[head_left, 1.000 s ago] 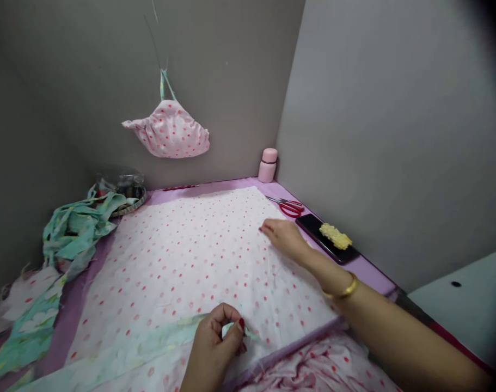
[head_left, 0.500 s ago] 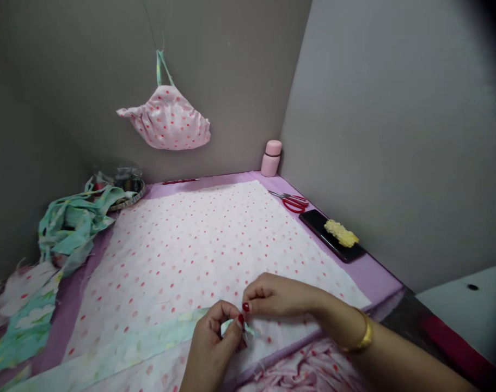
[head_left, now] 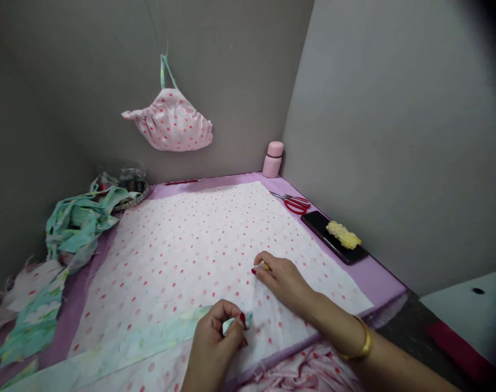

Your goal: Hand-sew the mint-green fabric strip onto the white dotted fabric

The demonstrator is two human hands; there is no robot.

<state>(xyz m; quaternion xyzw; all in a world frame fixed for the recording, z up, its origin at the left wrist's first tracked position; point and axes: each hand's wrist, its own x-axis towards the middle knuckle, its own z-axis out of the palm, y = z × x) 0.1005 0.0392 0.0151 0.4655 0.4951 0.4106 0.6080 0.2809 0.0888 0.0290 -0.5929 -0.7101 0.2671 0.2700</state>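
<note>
Our hands on the dotted cloth (head_left: 198, 245).
Left hand (head_left: 217, 340) pinches the strip (head_left: 149, 340); right hand (head_left: 282, 280) nips something small, perhaps a pin.

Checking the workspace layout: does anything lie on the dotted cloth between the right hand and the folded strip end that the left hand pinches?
Nothing visible: only bare dotted cloth separates the right hand from the strip end pinched by the left hand.

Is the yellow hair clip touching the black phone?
Touching. The head view shows the yellow hair clip lying directly on top of the black phone, with no gap between them.
</note>
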